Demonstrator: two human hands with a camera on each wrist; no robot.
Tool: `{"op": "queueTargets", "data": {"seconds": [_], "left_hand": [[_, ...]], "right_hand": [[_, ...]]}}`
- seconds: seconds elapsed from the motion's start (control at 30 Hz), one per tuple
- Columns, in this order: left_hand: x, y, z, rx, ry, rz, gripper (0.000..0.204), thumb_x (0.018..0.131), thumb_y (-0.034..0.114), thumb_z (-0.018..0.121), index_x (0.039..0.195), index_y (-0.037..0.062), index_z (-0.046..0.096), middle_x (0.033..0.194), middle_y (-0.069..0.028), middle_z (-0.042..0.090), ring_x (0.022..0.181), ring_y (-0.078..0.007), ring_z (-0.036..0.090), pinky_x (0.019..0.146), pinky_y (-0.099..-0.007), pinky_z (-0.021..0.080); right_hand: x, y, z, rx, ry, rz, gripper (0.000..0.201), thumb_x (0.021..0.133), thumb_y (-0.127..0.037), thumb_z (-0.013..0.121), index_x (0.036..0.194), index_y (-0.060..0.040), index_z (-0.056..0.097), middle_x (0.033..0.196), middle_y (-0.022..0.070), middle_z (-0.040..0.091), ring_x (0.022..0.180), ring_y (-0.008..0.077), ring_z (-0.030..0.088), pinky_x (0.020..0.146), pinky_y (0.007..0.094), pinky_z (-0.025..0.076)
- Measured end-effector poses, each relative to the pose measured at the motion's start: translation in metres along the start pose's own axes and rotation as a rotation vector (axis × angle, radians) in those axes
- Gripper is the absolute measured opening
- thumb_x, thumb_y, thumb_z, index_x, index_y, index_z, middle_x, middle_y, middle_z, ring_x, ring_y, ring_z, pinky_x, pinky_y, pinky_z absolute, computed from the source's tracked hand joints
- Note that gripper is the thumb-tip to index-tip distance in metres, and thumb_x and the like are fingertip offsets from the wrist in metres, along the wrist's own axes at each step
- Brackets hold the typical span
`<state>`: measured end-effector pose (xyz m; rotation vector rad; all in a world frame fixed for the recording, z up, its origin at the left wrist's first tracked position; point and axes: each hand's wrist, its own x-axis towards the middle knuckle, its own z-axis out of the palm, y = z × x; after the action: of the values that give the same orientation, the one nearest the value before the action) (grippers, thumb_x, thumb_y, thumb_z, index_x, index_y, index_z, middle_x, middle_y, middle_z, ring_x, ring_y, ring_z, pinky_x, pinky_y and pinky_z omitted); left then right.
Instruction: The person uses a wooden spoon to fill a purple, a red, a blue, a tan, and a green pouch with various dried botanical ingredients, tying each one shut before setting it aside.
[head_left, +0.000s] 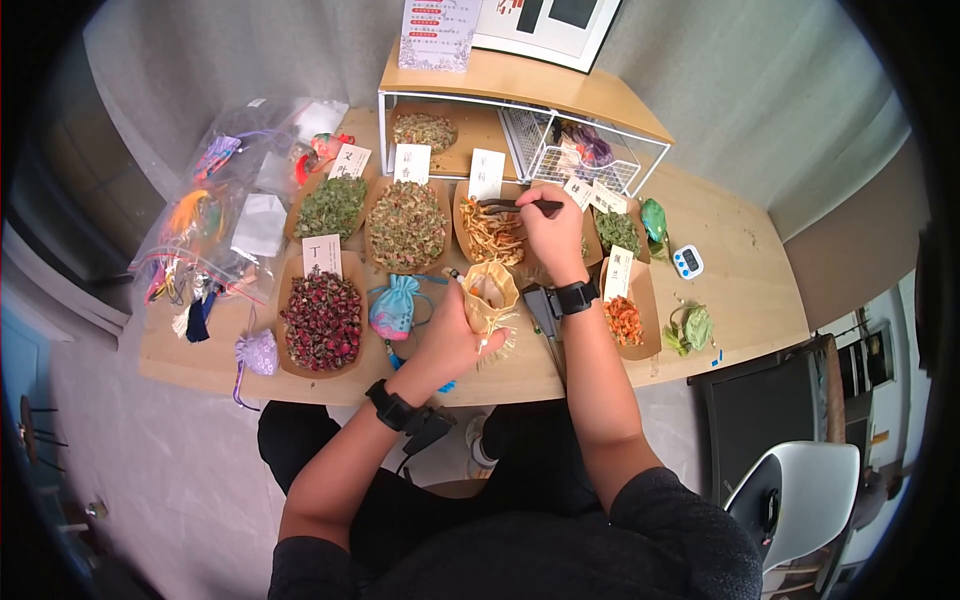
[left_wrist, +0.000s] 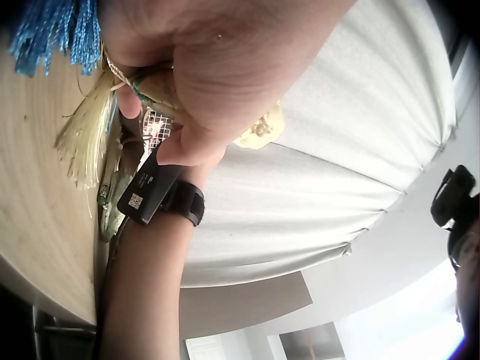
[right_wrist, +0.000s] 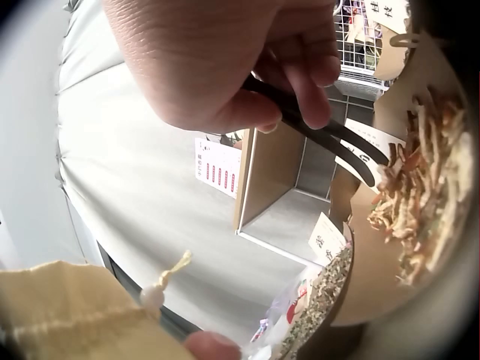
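My left hand (head_left: 450, 338) holds a pale yellow drawstring pouch (head_left: 490, 312) upright near the front of the table, its mouth spread wide. A cream tassel (left_wrist: 86, 135) hangs below that hand in the left wrist view. With its thumb and fingers, my right hand (head_left: 556, 240) pinches black tweezers (right_wrist: 319, 136) over a brown paper tray (right_wrist: 367, 296). Their two tips are slightly apart, right at the heap of dried yellowish-brown strips (right_wrist: 420, 195) in the tray. Nothing shows between the tips. A white label card (head_left: 486, 174) stands behind this tray.
Other paper trays hold rosebuds (head_left: 322, 318), green leaves (head_left: 334, 206), mixed herbs (head_left: 408, 222) and orange pieces (head_left: 624, 320). A blue pouch (head_left: 396, 308) lies left of my left hand. Behind stands a wooden shelf (head_left: 560, 88); a timer (head_left: 688, 262) sits at the right.
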<state>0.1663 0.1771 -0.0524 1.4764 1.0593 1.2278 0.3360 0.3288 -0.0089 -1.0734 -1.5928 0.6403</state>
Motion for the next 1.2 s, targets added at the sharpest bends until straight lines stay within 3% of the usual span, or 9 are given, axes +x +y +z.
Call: {"op": "queueTargets", "data": {"seconds": [0.1, 0.2, 0.3, 0.4, 0.5, 0.63, 0.83, 0.93, 1.2], "left_hand": [[0.001, 0.0, -0.002, 0.046, -0.039, -0.027, 0.076, 0.079, 0.012, 0.084, 0.137, -0.0016, 0.036, 0.128, -0.0106, 0.055, 0.116, -0.0178, 0.056, 0.101, -0.0339, 0.046], [0.0, -0.001, -0.001, 0.036, -0.041, -0.023, 0.076, 0.079, 0.014, 0.084, 0.137, -0.0016, 0.037, 0.127, -0.0113, 0.056, 0.116, -0.0187, 0.057, 0.1, -0.0337, 0.047], [-0.001, 0.009, -0.002, 0.086, -0.051, -0.028, 0.074, 0.079, 0.016, 0.084, 0.136, -0.0021, 0.039, 0.125, -0.0124, 0.057, 0.116, -0.0197, 0.058, 0.099, -0.0339, 0.047], [-0.003, 0.02, -0.004, 0.063, -0.095, -0.027, 0.068, 0.078, 0.016, 0.083, 0.13, -0.0001, 0.043, 0.125, -0.0198, 0.059, 0.114, -0.032, 0.063, 0.095, -0.0414, 0.05], [-0.004, 0.022, -0.003, 0.048, -0.089, -0.02, 0.065, 0.079, 0.015, 0.082, 0.129, -0.0004, 0.043, 0.123, -0.0196, 0.06, 0.113, -0.0326, 0.063, 0.095, -0.0415, 0.05], [-0.003, 0.014, -0.002, 0.05, -0.069, 0.025, 0.065, 0.079, 0.015, 0.081, 0.129, -0.0004, 0.043, 0.12, -0.0189, 0.061, 0.112, -0.0331, 0.063, 0.095, -0.0415, 0.049], [-0.002, 0.013, -0.001, 0.054, -0.066, 0.018, 0.065, 0.079, 0.016, 0.081, 0.13, -0.0001, 0.042, 0.12, -0.0184, 0.061, 0.112, -0.0329, 0.062, 0.095, -0.0417, 0.049], [-0.003, 0.017, -0.001, 0.018, -0.068, 0.006, 0.065, 0.079, 0.016, 0.081, 0.13, 0.0003, 0.042, 0.12, -0.0186, 0.061, 0.112, -0.0336, 0.062, 0.095, -0.0418, 0.049], [-0.002, 0.015, -0.001, 0.029, -0.066, 0.025, 0.063, 0.08, 0.016, 0.081, 0.128, 0.0004, 0.043, 0.119, -0.0194, 0.062, 0.111, -0.0347, 0.063, 0.094, -0.042, 0.05]], "right_hand": [[0.0, -0.002, 0.0, -0.012, 0.067, -0.055, 0.01, 0.084, 0.002, 0.059, 0.09, 0.0017, 0.068, 0.087, 0.0067, 0.07, 0.078, 0.0132, 0.069, 0.074, 0.0263, 0.054], [0.0, -0.004, 0.0, -0.046, -0.09, 0.016, 0.01, 0.084, 0.002, 0.06, 0.09, 0.0013, 0.068, 0.086, 0.0065, 0.07, 0.077, 0.0134, 0.068, 0.075, 0.0266, 0.054], [-0.002, -0.006, 0.0, -0.054, -0.07, 0.012, 0.012, 0.085, 0.002, 0.059, 0.093, 0.0013, 0.068, 0.086, 0.0056, 0.07, 0.077, 0.0137, 0.069, 0.073, 0.0266, 0.054], [0.0, -0.004, 0.002, 0.044, 0.024, 0.036, 0.01, 0.084, 0.0, 0.065, 0.093, 0.0017, 0.069, 0.087, 0.0065, 0.067, 0.077, 0.0127, 0.065, 0.072, 0.027, 0.052], [0.0, -0.019, -0.003, 0.08, 0.06, 0.119, 0.012, 0.091, -0.006, 0.068, 0.1, 0.0018, 0.069, 0.088, 0.005, 0.069, 0.077, 0.0096, 0.064, 0.071, 0.0251, 0.052], [0.003, -0.025, -0.005, 0.166, 0.121, 0.027, 0.016, 0.097, -0.013, 0.068, 0.106, 0.0004, 0.067, 0.086, 0.0021, 0.069, 0.075, 0.0071, 0.061, 0.068, 0.0234, 0.051], [0.003, -0.009, -0.005, 0.057, 0.03, 0.063, 0.019, 0.098, -0.019, 0.068, 0.107, -0.0024, 0.065, 0.083, -0.0007, 0.065, 0.073, 0.0065, 0.06, 0.063, 0.0218, 0.047], [-0.002, -0.011, -0.001, -0.041, 0.068, 0.019, 0.021, 0.096, -0.021, 0.07, 0.1, -0.0004, 0.068, 0.073, 0.0002, 0.063, 0.065, 0.0076, 0.053, 0.062, 0.0246, 0.046], [-0.003, -0.019, 0.001, -0.104, 0.09, -0.082, 0.019, 0.095, -0.018, 0.068, 0.099, -0.0004, 0.068, 0.083, 0.0074, 0.067, 0.071, 0.0148, 0.06, 0.068, 0.03, 0.05]]}}
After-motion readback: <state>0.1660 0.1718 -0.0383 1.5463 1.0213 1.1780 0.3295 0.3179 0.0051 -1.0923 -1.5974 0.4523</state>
